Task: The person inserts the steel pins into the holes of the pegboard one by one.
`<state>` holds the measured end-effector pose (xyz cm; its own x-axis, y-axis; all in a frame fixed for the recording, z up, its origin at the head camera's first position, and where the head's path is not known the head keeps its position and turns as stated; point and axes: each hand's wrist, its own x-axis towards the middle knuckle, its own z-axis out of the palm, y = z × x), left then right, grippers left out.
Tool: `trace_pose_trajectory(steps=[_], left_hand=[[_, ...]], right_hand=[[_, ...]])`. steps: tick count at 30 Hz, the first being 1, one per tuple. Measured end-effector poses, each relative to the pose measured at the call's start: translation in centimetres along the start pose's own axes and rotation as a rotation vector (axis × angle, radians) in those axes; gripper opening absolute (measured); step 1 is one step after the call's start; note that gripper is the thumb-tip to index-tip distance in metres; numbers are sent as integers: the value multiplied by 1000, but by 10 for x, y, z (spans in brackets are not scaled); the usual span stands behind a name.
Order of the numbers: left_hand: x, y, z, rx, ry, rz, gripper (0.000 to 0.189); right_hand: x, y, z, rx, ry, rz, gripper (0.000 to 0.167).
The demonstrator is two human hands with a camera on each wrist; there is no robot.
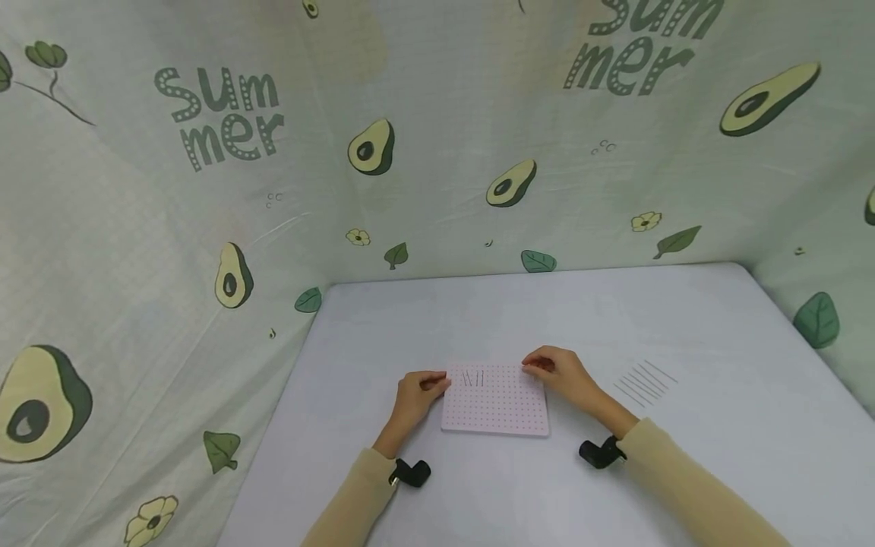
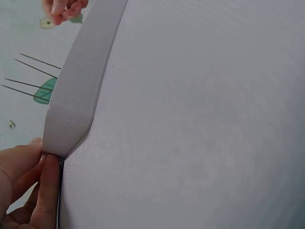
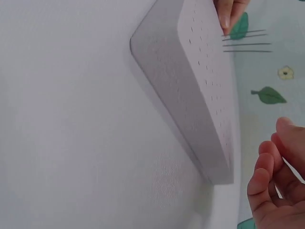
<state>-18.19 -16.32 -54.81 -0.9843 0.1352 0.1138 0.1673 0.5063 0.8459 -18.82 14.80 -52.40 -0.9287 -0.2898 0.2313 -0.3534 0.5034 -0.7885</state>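
Observation:
A pale pink pegboard (image 1: pixel 495 414) with rows of small holes lies flat on the white table. Several thin dark sticks (image 3: pixel 248 51) stand upright in it near its far left corner. At that corner my left hand (image 1: pixel 412 399) pinches the board's edge, thumb on the upper side and a fingertip low against the side, as the left wrist view shows. My right hand (image 1: pixel 562 372) hovers by the far right corner. Its fingers (image 3: pixel 259 181) are loosely bent beside the thumb, with nothing visible between them, and a gap separates them from the board in the right wrist view.
To the right of the board, several more thin sticks (image 1: pixel 661 371) lie in a slanted row on the white table (image 1: pixel 383 327). A cloth (image 1: pixel 437 220) printed with avocados and leaves hangs behind the table and along its sides.

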Motion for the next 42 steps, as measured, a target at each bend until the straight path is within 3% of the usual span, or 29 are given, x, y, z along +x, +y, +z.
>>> trace_pose_trajectory(steps=[11, 22, 42], left_hand=[[0, 0, 1, 11, 3, -10, 24], [-1, -1, 1, -3, 0, 11, 25], [-1, 1, 0, 1, -6, -9, 26]], right_hand=[[-20, 17, -35, -63, 91, 65, 13], [-49, 33, -63, -132, 182, 71, 12], [-101, 55, -80, -241, 402, 87, 12]])
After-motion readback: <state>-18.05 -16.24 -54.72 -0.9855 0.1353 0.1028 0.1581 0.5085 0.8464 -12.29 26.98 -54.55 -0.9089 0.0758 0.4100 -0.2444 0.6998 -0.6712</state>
